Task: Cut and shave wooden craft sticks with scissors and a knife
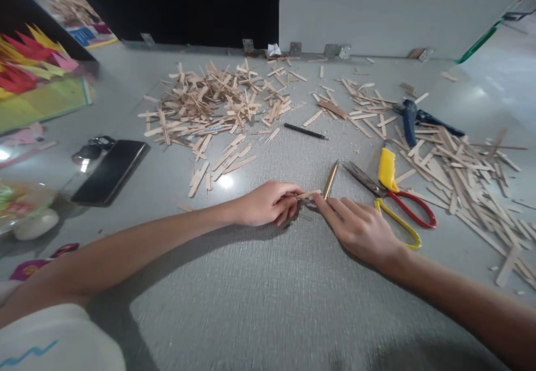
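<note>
My left hand point(274, 202) is closed, its fingers pinching a short flat wooden stick point(309, 194) just above the table. The fingertips of my right hand point(359, 224) meet the other end of that stick; its thumb is mostly hidden. A gold pointed pen-like tool point(330, 179) shows right behind the right fingertips, tip pointing away; I cannot tell whether the hand touches it. Beyond the right hand lie scissors point(362, 177) with slightly parted dark blades and a red handle loop. Yellow handle parts point(387, 169) lie against them.
Piles of wooden sticks lie at the back point(209, 94) and on the right point(464, 170). A black pen point(305, 131) lies mid-table. Blue-handled pliers point(410, 122) rest at the right pile. A dark phone point(111, 172) is on the left. Upright panels point(397, 10) border the back.
</note>
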The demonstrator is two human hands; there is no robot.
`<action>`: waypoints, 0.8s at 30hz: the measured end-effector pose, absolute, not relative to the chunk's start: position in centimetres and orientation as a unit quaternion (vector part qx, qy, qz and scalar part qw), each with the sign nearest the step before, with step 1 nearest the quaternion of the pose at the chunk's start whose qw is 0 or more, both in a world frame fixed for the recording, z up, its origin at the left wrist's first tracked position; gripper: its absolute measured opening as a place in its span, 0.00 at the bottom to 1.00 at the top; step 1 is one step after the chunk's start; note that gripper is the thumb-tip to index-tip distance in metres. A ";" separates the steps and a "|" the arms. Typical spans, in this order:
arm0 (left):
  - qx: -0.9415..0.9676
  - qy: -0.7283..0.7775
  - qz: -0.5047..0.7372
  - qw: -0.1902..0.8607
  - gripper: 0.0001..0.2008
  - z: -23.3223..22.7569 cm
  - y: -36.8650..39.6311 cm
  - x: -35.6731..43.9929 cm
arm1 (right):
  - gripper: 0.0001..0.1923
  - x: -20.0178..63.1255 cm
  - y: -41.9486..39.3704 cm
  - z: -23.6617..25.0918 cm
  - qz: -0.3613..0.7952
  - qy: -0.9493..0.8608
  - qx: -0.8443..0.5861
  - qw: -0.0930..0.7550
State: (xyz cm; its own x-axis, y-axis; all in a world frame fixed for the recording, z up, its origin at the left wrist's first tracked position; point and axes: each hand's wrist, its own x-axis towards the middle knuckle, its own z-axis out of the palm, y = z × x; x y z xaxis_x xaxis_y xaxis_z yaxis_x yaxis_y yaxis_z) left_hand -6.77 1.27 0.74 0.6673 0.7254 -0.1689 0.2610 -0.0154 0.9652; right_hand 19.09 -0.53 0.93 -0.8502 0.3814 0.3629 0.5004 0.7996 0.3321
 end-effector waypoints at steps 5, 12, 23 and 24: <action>0.711 0.353 0.201 0.574 0.12 0.6 1.2 -6.8 | 0.19 18.9 -0.7 1.4 -0.226 -0.941 -0.226 0.115; 0.732 0.344 0.215 0.547 0.13 0.4 1.1 -6.6 | 0.19 18.5 -0.8 1.4 -0.245 -0.936 -0.229 0.109; 0.709 0.362 0.257 0.548 0.10 0.1 0.7 -6.3 | 0.19 18.6 -0.6 0.9 -0.210 -0.933 -0.257 0.139; 0.695 0.372 0.269 0.553 0.09 0.1 0.5 -6.2 | 0.18 18.6 -0.5 0.7 -0.200 -0.930 -0.262 0.160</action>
